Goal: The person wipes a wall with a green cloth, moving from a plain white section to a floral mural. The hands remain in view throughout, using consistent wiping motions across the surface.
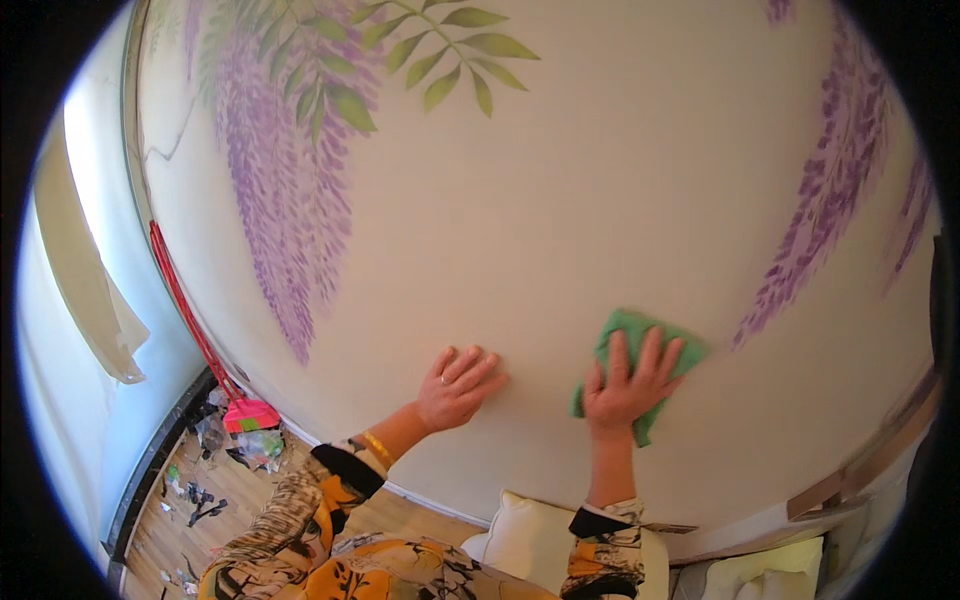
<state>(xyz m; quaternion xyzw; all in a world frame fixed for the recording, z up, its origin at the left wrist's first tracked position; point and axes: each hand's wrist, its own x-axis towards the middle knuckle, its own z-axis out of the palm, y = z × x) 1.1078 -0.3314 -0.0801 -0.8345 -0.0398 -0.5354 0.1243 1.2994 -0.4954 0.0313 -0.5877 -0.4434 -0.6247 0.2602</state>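
Note:
A pale wall (530,230) painted with purple hanging flowers and green leaves rises in front of me. My right hand (622,392) presses a crumpled green cloth (634,326) to the wall, fingers spread over it; the cloth's edges stick out around the hand. Left of it, my left hand (460,390) leans on the bare wall with nothing in it, its fingers stretched out and slightly apart. That hand wears a ring, and a yellow bracelet circles the wrist. Both forearms wear patterned sleeves with black cuffs.
A red-handled broom and pink dustpan (250,415) stand in the left corner. Scraps and plastic litter (200,498) lie on the wooden floor (285,475) there. A white cushion (525,540) sits below my hands, with a cream pillow (765,570) at lower right. A curtain (88,260) hangs at left.

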